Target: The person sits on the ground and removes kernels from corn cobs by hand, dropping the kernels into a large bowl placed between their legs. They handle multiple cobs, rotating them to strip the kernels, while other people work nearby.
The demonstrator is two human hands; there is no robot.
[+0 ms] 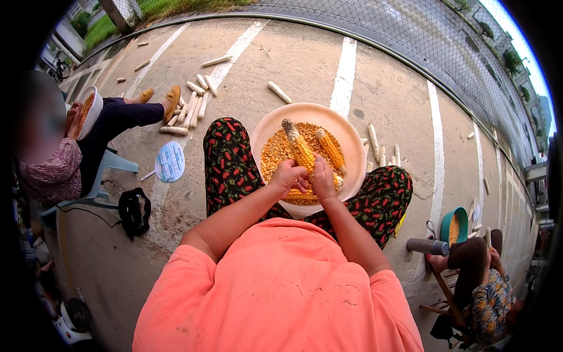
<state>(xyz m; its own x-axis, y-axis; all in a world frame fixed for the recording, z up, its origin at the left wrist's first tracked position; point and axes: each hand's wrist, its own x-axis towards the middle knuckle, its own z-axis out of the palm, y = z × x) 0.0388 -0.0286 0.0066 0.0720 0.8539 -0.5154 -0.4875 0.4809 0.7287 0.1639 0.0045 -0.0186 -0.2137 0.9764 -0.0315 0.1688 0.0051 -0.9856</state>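
A partly shelled ear of yellow corn, its far tip bare and greyish, points away from me over a round pale basin. My right hand grips its near end from the right. Curled fingers of my left hand meet the left side of the same ear; how firmly they hold is unclear. Loose corn kernels fill the basin, which sits between my knees. Another ear lies on the kernels to the right. Below my hands, more corn is partly covered by them.
Bare cobs are heaped on the concrete ahead left, others beyond my right knee. Left are a fan, a black bag and a seated person with a white basket. Right, another person sits by a green basin and a bottle.
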